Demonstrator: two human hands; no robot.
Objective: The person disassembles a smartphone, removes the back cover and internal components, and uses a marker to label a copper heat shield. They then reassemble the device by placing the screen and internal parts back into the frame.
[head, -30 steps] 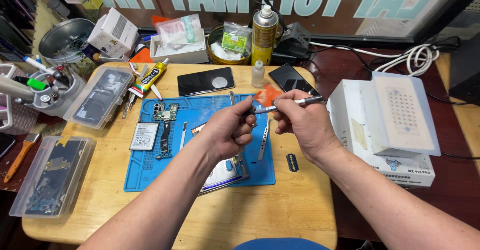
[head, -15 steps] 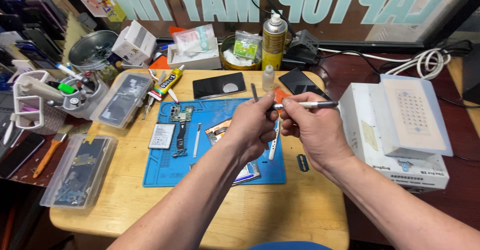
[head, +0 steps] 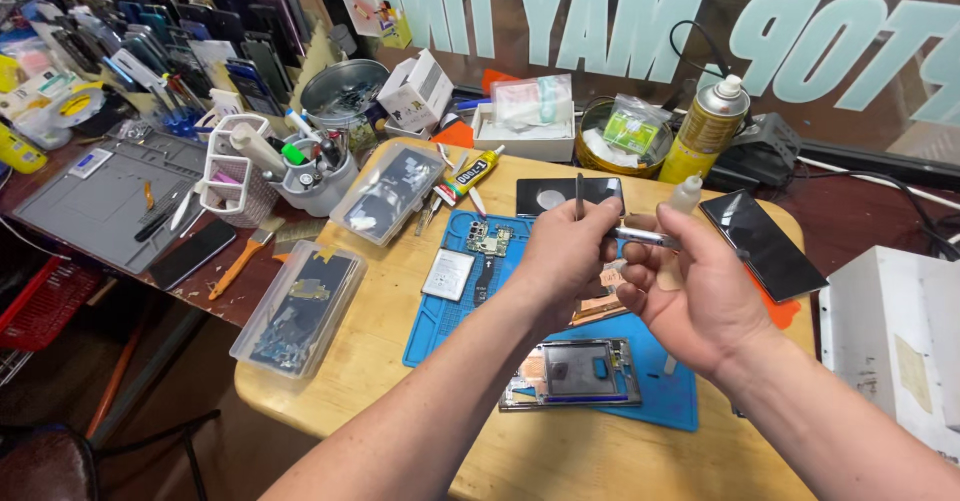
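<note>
My left hand (head: 565,256) and my right hand (head: 705,301) meet above a blue work mat (head: 440,331) on a round wooden table (head: 400,401). The left fingers pinch a thin dark tool (head: 579,193) that points straight up. The right fingers hold a silver pen-shaped screwdriver (head: 640,236) level, its tip towards the left hand. Below the hands lie an opened phone frame (head: 580,373), a copper-coloured part (head: 600,308), a green circuit board (head: 488,240) and a white battery (head: 447,274).
Two clear plastic boxes (head: 300,306) (head: 390,191) hold parts at the table's left. At the back stand a yellow spray can (head: 710,131), a glue tube (head: 475,171), a black phone (head: 765,246) and a tool cup (head: 315,176). A white machine (head: 890,341) sits right.
The view has swung left, so the hands now sit right of centre. Both hands stay together over the mat, and the thin dark tool now stands up from my left fingers.
</note>
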